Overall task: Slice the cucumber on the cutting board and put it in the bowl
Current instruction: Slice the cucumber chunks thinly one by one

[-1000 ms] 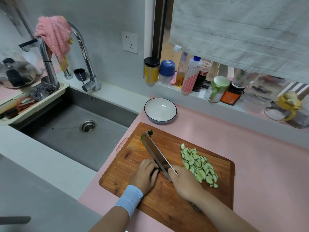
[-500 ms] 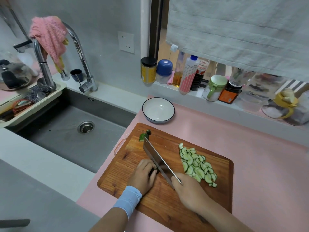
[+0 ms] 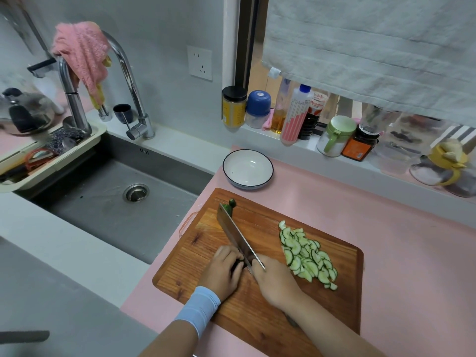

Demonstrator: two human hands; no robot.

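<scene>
My left hand point(image 3: 222, 270) is curling over the cucumber point(image 3: 237, 265) toward the wooden cutting board's point(image 3: 257, 320) front edge, hiding most of it. My right hand point(image 3: 277, 282) is gripping the knife point(image 3: 235, 234) by its hidden handle, the flat blade lying left of the thin half-moon slices point(image 3: 306, 256).

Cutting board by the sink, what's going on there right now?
A person is slicing cucumber on the cutting board. The right hand grips the knife, its blade beside the left hand, which holds down the remaining cucumber stub. A pile of slices lies to the right on the board. The bowl behind it has no slices yet.
</scene>
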